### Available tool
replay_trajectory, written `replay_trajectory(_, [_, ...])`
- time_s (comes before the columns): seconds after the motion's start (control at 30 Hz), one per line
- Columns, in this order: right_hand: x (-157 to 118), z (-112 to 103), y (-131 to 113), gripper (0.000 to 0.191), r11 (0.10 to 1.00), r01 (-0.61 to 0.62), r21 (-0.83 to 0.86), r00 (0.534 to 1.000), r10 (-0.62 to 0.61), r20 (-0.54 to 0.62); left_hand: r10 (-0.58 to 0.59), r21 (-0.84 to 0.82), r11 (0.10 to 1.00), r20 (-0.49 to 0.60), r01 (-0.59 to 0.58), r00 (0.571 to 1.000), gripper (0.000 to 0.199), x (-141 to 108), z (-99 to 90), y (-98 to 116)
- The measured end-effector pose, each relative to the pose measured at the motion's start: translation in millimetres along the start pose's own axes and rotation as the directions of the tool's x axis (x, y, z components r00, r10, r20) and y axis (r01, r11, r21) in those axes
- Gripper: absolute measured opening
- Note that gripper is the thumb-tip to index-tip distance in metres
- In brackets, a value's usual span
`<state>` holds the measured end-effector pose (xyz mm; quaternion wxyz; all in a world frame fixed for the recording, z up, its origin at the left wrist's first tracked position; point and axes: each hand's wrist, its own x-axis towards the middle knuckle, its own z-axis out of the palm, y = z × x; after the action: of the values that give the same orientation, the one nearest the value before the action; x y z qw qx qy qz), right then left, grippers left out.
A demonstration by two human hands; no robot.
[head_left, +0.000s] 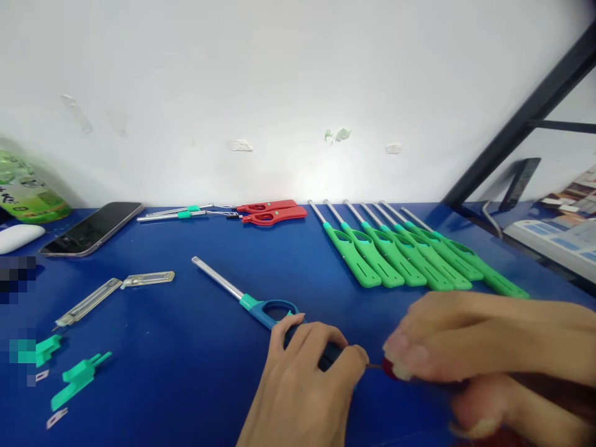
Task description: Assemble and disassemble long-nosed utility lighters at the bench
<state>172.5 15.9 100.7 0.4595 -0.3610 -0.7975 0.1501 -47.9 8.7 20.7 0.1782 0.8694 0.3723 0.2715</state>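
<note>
My left hand [311, 379] is closed over the handle of a blue utility lighter [263, 313]. The lighter lies on the table with its silver nozzle pointing to the far left. At the handle's end, my right hand [460, 344], blurred, grips a red-handled screwdriver [389, 369]. Its thin metal shaft reaches to the lighter's end beside my left fingers; the tip is hidden. To the left lie two clear fuel tanks [88, 302] [149, 279] and two green plastic triggers [79, 379] [46, 351], with small pale pieces [56, 418] near them.
Several green lighters [356, 261] lie in a row at the back right. Two red lighter bodies [274, 215] with detached nozzles [174, 214] are by the wall. A phone [93, 230], a white object [21, 238] and a green-labelled bottle [30, 189] occupy the back left. A black frame [521, 118] rises at right.
</note>
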Motion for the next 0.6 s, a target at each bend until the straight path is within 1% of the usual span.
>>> replay_trajectory(0.03, [1.4,1.6,-1.5,0.013,1.0,-0.016,-0.002,1.0,0.016,-0.001,0.0,0.008,1.0,0.003,0.0,1.0,0.04,-0.1,0.7,0.1])
replay_trajectory(0.13, [4.5,6.1,-6.0,0.016,0.998,-0.064,-0.02,0.994,0.062,-0.093,-0.02,0.01,1.0,0.014,0.02,1.0,0.036,0.2,1.5,0.4])
replay_trajectory(0.17, [4.6,6.0,-6.5,0.018,0.997,-0.07,-0.035,0.995,0.067,-0.074,-0.025,0.011,1.0,0.014,0.025,1.0,0.036,0.5,1.4,0.6])
replay_trajectory(0.3, [-0.1,-3.2,-1.6,0.032,0.989,0.009,-0.145,0.996,0.005,0.092,-0.023,0.023,0.999,0.026,0.022,0.999,0.035,1.8,1.2,1.4])
replay_trajectory(0.33, [-1.2,-5.4,0.0,0.032,0.987,0.009,-0.161,0.996,0.005,0.084,-0.019,0.027,0.999,0.027,0.019,0.999,0.036,2.0,1.4,1.4])
replay_trajectory(0.4, [-1.7,-6.8,1.5,0.026,0.99,-0.026,-0.136,0.999,0.031,0.035,-0.016,0.03,0.999,0.022,0.015,1.0,0.038,1.9,2.0,1.3])
replay_trajectory(0.5, [1.2,-0.4,-2.0,0.011,0.997,-0.069,-0.021,0.998,0.069,-0.01,-0.02,0.025,0.999,0.002,0.02,1.0,0.038,0.8,2.2,0.2])
replay_trajectory(0.53, [2.2,2.9,-4.5,0.009,0.996,-0.086,0.008,0.996,0.086,-0.022,-0.017,0.016,1.0,0.0,0.017,1.0,0.037,0.3,1.9,-0.4])
replay_trajectory(0.6, [3.4,8.8,-9.8,0.014,0.994,-0.105,0.042,0.993,0.107,-0.054,-0.006,0.002,1.0,0.016,0.006,1.0,0.033,-0.5,1.1,-1.7])
